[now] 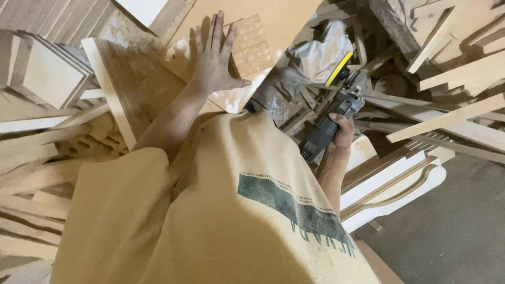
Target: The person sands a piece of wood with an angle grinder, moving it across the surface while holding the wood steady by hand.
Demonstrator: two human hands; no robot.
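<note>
Wooden panel [252, 47]: pale tan, flat, tilted diagonal, one patch carved in small grid relief, dusty; left hand [213, 60] flat on it. Power sander [331, 118]: dark body, yellow-edged disc, gripped by right hand [341, 131], off panel, right of it.

Floor: bare grey concrete [457, 231], lower right corner.
Right side: pale sawn timber offcuts [463, 113], stacked crosswise.
Left side: flat light wooden boards [47, 73], leaning in piles.
Furniture: white curved wooden frame [392, 184], at the floor's edge.
Light: warm, dim, dusty.
</note>
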